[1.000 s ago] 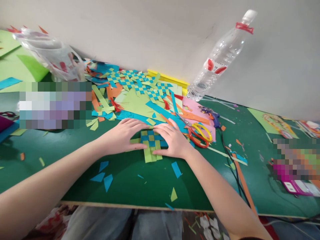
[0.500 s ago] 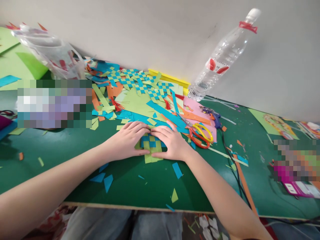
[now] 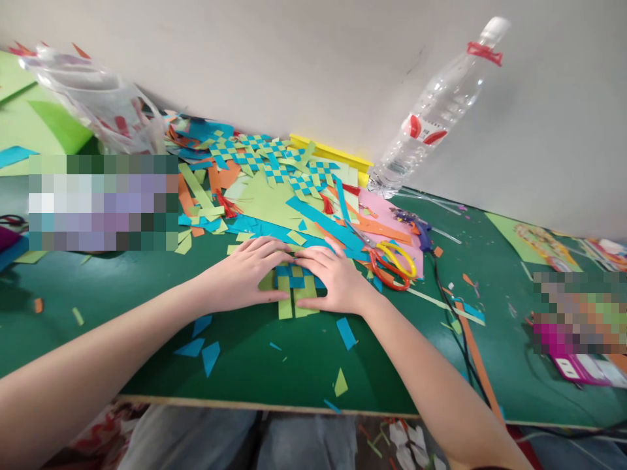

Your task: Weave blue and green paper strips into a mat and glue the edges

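A small woven mat of blue and light green paper strips (image 3: pixel 292 287) lies on the green table (image 3: pixel 294 365). My left hand (image 3: pixel 245 271) rests flat on its left side, fingers stretched out over the top edge. My right hand (image 3: pixel 333 277) presses flat on its right side, thumb along the lower edge. The fingertips of both hands almost meet above the mat. Green strip ends stick out below the weave.
A heap of cut paper and woven pieces (image 3: pixel 264 176) lies behind the hands. Red-and-yellow scissors (image 3: pixel 392 261) sit just right of my right hand. A plastic bottle (image 3: pixel 435 111) leans on the wall. A clear plastic bag (image 3: pixel 98 98) stands far left. Paper scraps (image 3: pixel 206 352) dot the table front.
Both hands have moved closer together over the woven mat, squeezing its strips tighter. The mat now looks narrower than a second ago.
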The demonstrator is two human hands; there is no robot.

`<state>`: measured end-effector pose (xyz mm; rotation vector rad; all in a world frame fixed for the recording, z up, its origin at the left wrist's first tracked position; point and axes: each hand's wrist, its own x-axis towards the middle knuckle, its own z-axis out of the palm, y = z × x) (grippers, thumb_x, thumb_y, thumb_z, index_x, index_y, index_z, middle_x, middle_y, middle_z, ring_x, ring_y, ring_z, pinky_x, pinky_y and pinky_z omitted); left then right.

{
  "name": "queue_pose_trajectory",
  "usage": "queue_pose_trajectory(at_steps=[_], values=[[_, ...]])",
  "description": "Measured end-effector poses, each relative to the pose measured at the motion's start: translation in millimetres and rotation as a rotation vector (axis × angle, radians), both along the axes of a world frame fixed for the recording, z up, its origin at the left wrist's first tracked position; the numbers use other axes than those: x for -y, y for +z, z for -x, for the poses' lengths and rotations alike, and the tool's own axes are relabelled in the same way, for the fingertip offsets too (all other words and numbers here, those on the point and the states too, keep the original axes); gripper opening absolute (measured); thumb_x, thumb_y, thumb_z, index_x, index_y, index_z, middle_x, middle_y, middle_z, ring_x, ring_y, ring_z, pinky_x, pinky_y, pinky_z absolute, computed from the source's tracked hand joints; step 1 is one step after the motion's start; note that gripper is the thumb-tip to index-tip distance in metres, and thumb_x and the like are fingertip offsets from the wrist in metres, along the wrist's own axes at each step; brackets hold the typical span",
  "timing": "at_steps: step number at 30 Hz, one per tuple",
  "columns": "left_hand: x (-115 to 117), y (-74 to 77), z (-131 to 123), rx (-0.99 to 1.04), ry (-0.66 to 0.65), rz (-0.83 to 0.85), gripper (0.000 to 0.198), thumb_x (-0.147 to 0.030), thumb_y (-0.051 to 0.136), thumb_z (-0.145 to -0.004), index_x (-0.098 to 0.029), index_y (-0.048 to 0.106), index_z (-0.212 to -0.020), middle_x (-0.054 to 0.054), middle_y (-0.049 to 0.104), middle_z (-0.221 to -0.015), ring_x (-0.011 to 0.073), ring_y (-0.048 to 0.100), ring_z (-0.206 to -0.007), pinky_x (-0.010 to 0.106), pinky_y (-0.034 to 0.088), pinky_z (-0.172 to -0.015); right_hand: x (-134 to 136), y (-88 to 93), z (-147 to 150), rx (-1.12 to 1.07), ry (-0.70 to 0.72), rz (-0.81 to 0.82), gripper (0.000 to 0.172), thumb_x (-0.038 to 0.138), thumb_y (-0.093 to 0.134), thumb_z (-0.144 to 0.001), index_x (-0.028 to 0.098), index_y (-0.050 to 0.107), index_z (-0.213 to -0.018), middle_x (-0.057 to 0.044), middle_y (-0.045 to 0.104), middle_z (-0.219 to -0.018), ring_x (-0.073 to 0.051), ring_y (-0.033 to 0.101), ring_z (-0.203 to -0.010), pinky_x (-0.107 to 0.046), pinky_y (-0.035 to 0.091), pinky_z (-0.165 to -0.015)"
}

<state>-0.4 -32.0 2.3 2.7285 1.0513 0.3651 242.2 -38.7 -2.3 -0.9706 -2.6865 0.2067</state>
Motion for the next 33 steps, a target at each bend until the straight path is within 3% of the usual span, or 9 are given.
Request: queue_pose_trajectory(at_steps=[11, 16, 33], values=[[-12.6, -3.0, 11.3, 0.071, 0.076, 0.031, 0.068, -0.071, 0.058, -0.077, -0.024, 0.057, -0.126, 0.008, 0.061, -0.123, 0.029, 0.051, -0.119, 0.046, 0.036, -0.105, -3.5, 2.9, -5.8, -0.078, 0.004, -0.025, 0.074, 0.072, 0.055, -0.078, 0.019, 0.054, -0.129, -0.01, 0.055, -0.138, -0.026, 0.046, -0.132, -0.054, 0.006, -0.122], [-18.9, -6.3, 15.8, 0.053, 0.051, 0.042, 0.068, -0.072, 0.059, -0.076, -0.025, 0.058, -0.124, 0.008, 0.063, -0.121, 0.0283, 0.055, -0.115, 0.045, 0.036, -0.103, -5.3, 2.2, -6.8, -0.092, -0.006, 0.0, 0.078, 0.072, 0.057, -0.077, 0.019, 0.05, -0.133, -0.01, 0.056, -0.136, -0.026, 0.046, -0.132, -0.053, 0.006, -0.122], [-15.6, -6.0, 10.1, 0.092, -0.012, 0.033, 0.055, -0.066, 0.062, -0.078, -0.027, 0.062, -0.117, 0.006, 0.065, -0.12, 0.0268, 0.057, -0.113, 0.044, 0.036, -0.101, -1.8, 0.9, -1.5, -0.039, 0.003, 0.013, 0.083, 0.072, 0.059, -0.076, 0.018, 0.044, -0.138, -0.011, 0.055, -0.136, -0.026, 0.044, -0.133, -0.052, 0.013, -0.121]])
